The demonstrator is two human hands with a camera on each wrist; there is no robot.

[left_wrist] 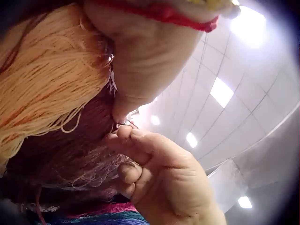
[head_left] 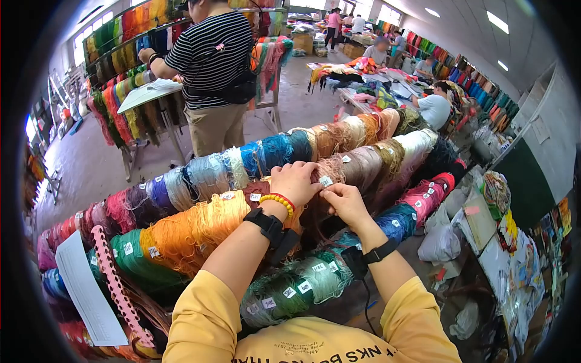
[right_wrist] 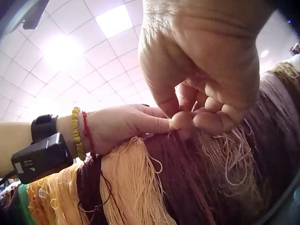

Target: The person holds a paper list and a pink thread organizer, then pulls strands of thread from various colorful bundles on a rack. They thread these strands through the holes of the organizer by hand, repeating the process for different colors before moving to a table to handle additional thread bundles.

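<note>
Dark brown thread skeins (right_wrist: 180, 176) hang over a rail at the middle of the work. My left hand (head_left: 292, 183) lies across their top, fingers bent over the far side, its thumb gripping the near side. My right hand (head_left: 346, 203) meets that thumb, its thumb and forefinger pinching a thin dark thread (left_wrist: 123, 124) at the skein; its other fingers are curled in. A small white label (head_left: 326, 180) shows just beside both sets of fingertips. Peach-coloured skeins (left_wrist: 51, 70) hang at the left hand's wrist side.
Behind runs another rail of blue and brown skeins (head_left: 275, 150); a lower rail of green skeins (head_left: 296, 289) passes beneath my forearms. A paper sheet (head_left: 88, 290) and a pink perforated strip (head_left: 118, 284) lie at left. A person in a striped shirt (head_left: 209, 57) stands across the rails.
</note>
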